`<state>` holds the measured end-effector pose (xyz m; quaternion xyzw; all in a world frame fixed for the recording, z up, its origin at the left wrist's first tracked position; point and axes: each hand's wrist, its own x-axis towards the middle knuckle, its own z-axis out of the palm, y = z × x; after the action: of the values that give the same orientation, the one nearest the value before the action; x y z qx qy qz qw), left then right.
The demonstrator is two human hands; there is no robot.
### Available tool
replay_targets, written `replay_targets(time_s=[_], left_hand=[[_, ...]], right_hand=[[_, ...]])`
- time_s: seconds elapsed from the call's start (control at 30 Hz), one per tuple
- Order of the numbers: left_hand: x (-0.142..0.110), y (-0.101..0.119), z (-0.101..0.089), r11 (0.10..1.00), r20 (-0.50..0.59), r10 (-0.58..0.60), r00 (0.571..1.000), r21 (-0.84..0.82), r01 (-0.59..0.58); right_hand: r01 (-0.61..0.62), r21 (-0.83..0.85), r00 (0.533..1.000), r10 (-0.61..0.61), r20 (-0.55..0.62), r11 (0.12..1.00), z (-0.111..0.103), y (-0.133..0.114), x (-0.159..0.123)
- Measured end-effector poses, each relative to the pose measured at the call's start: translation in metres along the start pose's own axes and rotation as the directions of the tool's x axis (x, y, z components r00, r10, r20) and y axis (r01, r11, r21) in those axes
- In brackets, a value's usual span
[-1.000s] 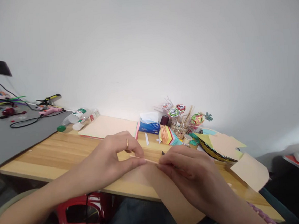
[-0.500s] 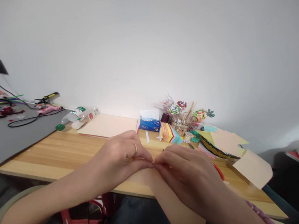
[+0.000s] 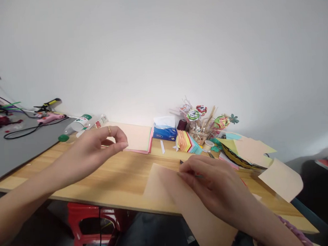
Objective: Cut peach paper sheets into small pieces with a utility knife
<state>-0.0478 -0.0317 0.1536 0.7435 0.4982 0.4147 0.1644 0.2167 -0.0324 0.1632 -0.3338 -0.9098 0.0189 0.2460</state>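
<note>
My right hand (image 3: 213,185) rests on a tan sheet of paper (image 3: 162,183) at the front edge of the wooden table (image 3: 71,167). Its fingers are pressed together on the sheet's upper edge, beside a dark thin tool (image 3: 181,162) whose tip just shows. My left hand (image 3: 95,148) hovers in the air to the left, above the table. Its thumb and fingers are curled into a loose pinch with nothing visible between them, and a ring sits on one finger.
At the back stand a stack of pink and cream paper (image 3: 137,136), a blue tissue box (image 3: 164,132), fanned coloured sheets (image 3: 186,142), a holder of paper flowers (image 3: 200,124) and loose cut paper (image 3: 253,150). Glue bottles (image 3: 80,126) lie left. A red stool (image 3: 89,227) stands below.
My left hand let go of the paper's edge and moved up and to the left, away from the right hand. The tan sheet now lies flatter on the table under my right hand.
</note>
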Motion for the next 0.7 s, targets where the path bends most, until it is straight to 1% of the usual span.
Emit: replay_targets(time_s=[0.07,0.13,0.23,0.33,0.4,0.5,0.6,0.7], left_hand=[[0.000,0.006,0.005,0.998,0.021,0.010,1.000,-0.062,-0.009],[0.000,0.018,0.017,0.995,0.108,0.032,0.994,-0.102,-0.021],[0.002,0.035,0.037,0.997,0.214,0.053,0.975,-0.069,-0.039],[0.005,0.043,0.045,0.991,0.223,0.084,0.971,-0.122,-0.058],[0.007,0.044,0.045,0.983,0.199,0.082,0.977,-0.177,-0.046],[0.009,0.042,0.040,0.978,0.177,0.040,0.983,-0.207,-0.003],[0.010,0.037,0.033,0.981,0.154,-0.019,0.988,-0.190,0.048],[0.008,0.028,0.025,0.984,0.137,-0.097,0.986,-0.134,0.115]], right_hand=[[0.006,0.015,1.000,-0.007,0.004,1.000,0.001,-0.001,0.000],[0.032,0.015,0.999,-0.031,-0.015,0.999,0.003,-0.004,0.002],[0.099,-0.027,0.993,-0.101,-0.061,0.995,0.007,-0.008,0.003],[0.133,-0.033,0.987,-0.135,-0.084,0.991,0.008,-0.007,0.002],[0.118,-0.019,0.988,-0.120,-0.094,0.993,0.007,-0.004,-0.001],[0.083,-0.022,0.991,-0.085,-0.104,0.996,0.004,0.002,-0.005],[0.046,-0.002,0.991,-0.046,-0.128,0.999,0.001,0.011,-0.010],[-0.017,0.045,0.992,0.023,-0.123,0.999,-0.002,0.021,-0.019]])
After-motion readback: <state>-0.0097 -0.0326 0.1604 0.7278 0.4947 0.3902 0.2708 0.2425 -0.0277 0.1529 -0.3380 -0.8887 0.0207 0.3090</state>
